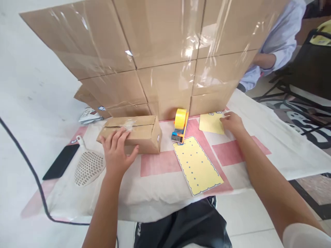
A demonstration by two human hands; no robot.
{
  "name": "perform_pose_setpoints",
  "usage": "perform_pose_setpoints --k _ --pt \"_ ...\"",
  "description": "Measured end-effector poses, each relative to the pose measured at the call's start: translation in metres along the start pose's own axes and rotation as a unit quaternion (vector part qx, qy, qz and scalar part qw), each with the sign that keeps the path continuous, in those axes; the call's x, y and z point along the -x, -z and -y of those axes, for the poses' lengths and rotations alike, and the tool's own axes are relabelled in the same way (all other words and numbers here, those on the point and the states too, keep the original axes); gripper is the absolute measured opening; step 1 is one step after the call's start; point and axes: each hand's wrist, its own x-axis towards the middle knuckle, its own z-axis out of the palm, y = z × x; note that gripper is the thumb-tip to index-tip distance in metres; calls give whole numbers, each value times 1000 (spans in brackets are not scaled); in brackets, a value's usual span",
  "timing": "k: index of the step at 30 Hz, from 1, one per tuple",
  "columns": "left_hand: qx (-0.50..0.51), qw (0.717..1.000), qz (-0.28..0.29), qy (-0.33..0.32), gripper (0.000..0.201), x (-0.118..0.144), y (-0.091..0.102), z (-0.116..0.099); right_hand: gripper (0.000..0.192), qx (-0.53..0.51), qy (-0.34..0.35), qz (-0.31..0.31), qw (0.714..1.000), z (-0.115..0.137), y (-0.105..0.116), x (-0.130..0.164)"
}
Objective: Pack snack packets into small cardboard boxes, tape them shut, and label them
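Cardboard box [134, 133] left of centre lies steadied under the flat, open left hand [117, 151], while the right hand [232, 123], fingers curled, pinches a yellow card [210, 123] right of the tape gun [180, 126].

I count two hands of mine: the left hand [117, 151] and the right hand [233, 123]. There is one small cardboard box [134, 132], one tape dispenser [180, 126], two yellow sheets [198, 165] [211, 123], one white perforated scoop [88, 165] and one black phone [61, 161]. Behind them is one wrapped stack of cartons [160, 51].
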Motion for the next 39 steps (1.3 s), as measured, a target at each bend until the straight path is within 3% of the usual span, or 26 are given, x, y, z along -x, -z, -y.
perform_pose_setpoints --k 4,6,7,8,10,13,15,17,20,24,26,30,34,39 --pt "-11 994 -106 -38 69 11 -6 -20 45 31 38 63 997 -1 4 -21" --pt "11 986 -140 -89 57 16 -10 -42 41 34 60 76 995 -3 6 -27" --pt "37 985 -124 -117 47 17 -12 -55 38 31 71 78 994 -4 5 -28" --pt "73 984 -81 -139 35 17 -15 -69 36 29 85 76 993 -5 4 -28" --pt "147 976 64 -146 19 12 -20 -98 30 27 113 58 992 -6 -2 -21" --pt "178 940 281 -75 21 -1 -32 -132 22 30 140 50 988 -2 -10 -3" --pt "143 922 359 -8 35 -11 -41 -144 19 36 138 75 987 4 -13 9" --pt "108 914 388 52 39 -19 -50 -148 19 37 140 97 985 9 -14 18" --pt "107 908 389 111 30 -24 -60 -149 18 25 163 101 981 16 -16 25" --pt "95 934 328 102 22 -19 -71 -148 15 -17 219 98 971 23 -19 32" --pt "78 946 297 99 21 -15 -75 -150 14 -63 272 109 954 28 -20 41" --pt "45 942 290 165 21 -15 -81 -157 33 -185 343 153 908 46 -23 72" --pt "32 931 302 201 23 -17 -82 -162 33 -303 305 172 887 67 -38 102" --pt "7 921 324 218 35 -11 -82 -160 29 -322 248 120 905 92 -66 101"
